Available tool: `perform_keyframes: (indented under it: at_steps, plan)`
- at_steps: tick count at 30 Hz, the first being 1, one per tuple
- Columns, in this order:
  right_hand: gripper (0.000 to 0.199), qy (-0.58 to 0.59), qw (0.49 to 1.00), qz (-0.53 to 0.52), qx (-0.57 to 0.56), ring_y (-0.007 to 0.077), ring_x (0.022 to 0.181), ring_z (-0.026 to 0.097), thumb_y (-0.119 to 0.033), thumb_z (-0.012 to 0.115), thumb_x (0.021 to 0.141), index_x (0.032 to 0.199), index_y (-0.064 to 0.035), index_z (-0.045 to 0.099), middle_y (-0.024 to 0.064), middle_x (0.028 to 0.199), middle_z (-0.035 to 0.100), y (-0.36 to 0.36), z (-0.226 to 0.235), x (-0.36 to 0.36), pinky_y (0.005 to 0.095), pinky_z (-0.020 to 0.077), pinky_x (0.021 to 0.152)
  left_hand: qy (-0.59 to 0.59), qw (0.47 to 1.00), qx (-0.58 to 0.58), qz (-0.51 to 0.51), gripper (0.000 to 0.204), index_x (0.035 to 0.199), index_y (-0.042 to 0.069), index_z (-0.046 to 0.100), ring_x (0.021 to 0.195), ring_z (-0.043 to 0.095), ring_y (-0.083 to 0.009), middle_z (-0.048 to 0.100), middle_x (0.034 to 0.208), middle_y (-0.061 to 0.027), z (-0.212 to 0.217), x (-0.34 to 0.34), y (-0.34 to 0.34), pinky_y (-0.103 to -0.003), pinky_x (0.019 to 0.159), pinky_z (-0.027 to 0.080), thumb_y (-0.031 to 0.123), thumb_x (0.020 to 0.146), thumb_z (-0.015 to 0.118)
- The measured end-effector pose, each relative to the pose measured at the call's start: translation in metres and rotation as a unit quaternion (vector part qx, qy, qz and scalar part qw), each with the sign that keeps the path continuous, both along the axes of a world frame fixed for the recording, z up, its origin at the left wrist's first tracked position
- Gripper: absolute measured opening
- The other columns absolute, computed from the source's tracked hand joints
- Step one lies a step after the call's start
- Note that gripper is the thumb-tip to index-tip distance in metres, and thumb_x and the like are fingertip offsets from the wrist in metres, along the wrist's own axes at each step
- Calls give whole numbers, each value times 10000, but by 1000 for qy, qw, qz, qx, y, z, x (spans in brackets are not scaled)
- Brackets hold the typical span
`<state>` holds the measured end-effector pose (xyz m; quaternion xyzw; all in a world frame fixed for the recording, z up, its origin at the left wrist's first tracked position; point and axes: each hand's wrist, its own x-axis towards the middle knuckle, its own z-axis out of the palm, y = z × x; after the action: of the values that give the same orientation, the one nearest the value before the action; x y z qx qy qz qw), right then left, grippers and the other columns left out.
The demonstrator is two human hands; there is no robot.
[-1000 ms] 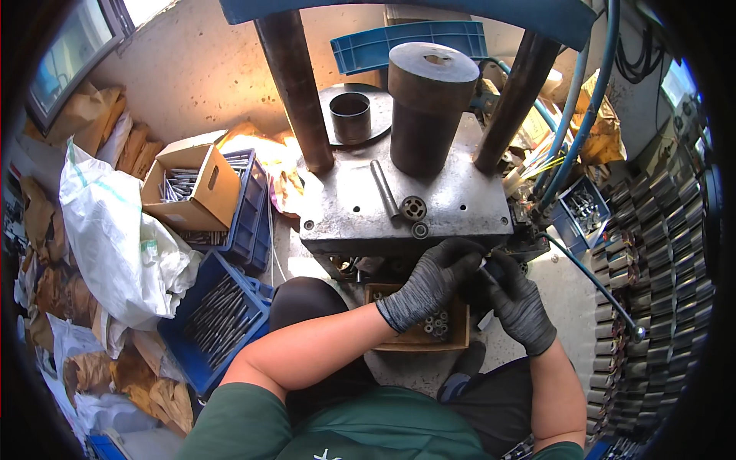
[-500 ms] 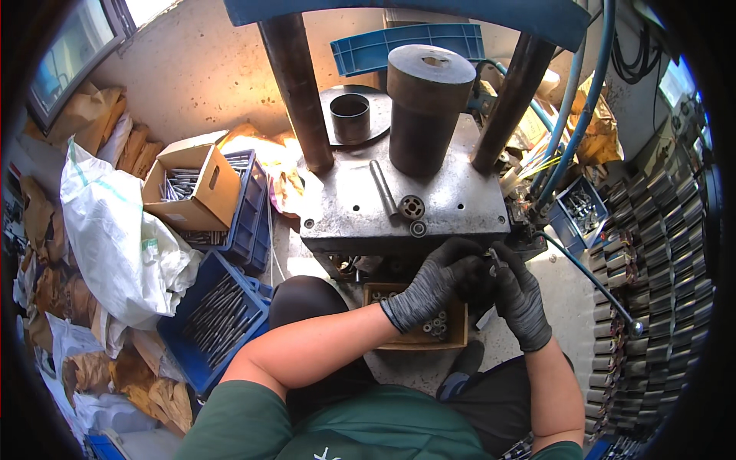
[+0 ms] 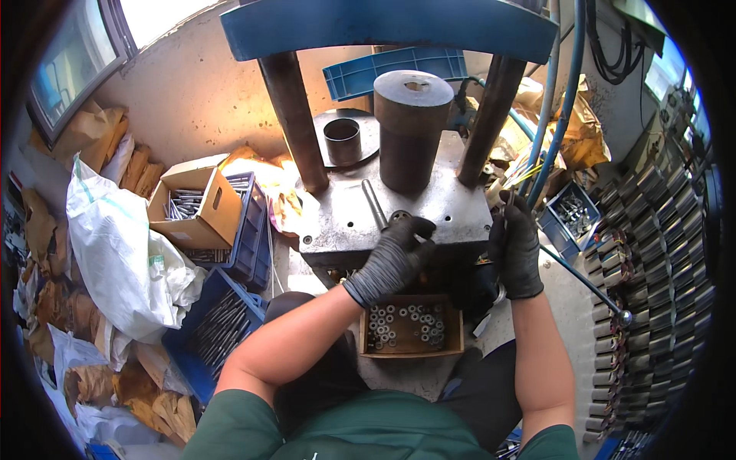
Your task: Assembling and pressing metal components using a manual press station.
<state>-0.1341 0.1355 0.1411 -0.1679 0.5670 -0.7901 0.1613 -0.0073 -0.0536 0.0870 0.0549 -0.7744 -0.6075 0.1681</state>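
My left hand (image 3: 392, 257), in a grey and black glove, is over the front edge of the steel press table (image 3: 326, 222). Its thumb and forefinger are apart, with nothing visible between them. Just beyond the fingers lies a round metal disc with holes (image 3: 399, 216), partly covered by the hand. A metal bar (image 3: 374, 204) rests beside that disc. My right hand (image 3: 518, 249), gloved alike, is raised off the table's right front corner. Its fingers are closed round a slim metal rod (image 3: 511, 198), most of which the glove hides.
A heavy steel cylinder (image 3: 410, 146) stands on the table between two columns, near a short dark ring (image 3: 343, 142). Below is a wooden box (image 3: 410, 349) of small rings. Blue crates of shafts (image 3: 222, 326) lie left; stacked metal parts (image 3: 652, 284) rise at right.
My hands have moved apart from each other. The left went left to the table's front edge, and the right rose with the rod. The view has shifted, showing more of the blue crossbeam.
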Motion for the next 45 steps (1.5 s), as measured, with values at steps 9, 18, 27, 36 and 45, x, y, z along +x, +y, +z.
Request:
perform_keyframes:
  at_steps: [9,18,27,36,45]
  plan:
    - [192,156,980,-34,-120,138,785,622,-176,651,937,1096,-71,634,33,874,654,-48,-60,-62,312,499,723,-171,907,-383,21,533,1291,27,608,1106,658,-320,558,1332,-190,1,-19,-70,-410,986,532,248,839,786]
    - [298,250,946,-108,174,107,873,627,-328,642,1008,1219,-118,666,36,942,674,-30,-43,-65,286,502,743,-121,911,-394,26,375,1032,12,671,1087,637,-390,630,1138,-207,-17,-26,-89,-459,967,516,330,856,758]
    - [361,249,961,-101,64,82,591,571,-344,531,1073,1245,-27,550,79,892,671,-34,-27,-41,245,465,510,-108,912,-396,15,375,1108,22,687,1022,659,-365,638,1135,-201,-17,-25,-96,-427,917,541,208,805,807]
    - [310,188,959,-91,194,91,548,567,-381,584,1042,1149,-91,593,64,817,685,-31,-48,-54,248,452,495,-43,962,-250,98,460,1281,44,608,979,674,-295,591,1220,-168,-4,-21,-53,-398,885,558,95,847,751]
    - [513,-50,997,-40,33,124,549,610,-557,521,1024,1243,-97,585,100,802,712,-28,-27,-12,267,486,502,-53,971,-223,-63,481,1317,69,584,1031,674,-391,660,1141,-207,-13,-35,21,-449,900,544,325,925,697]
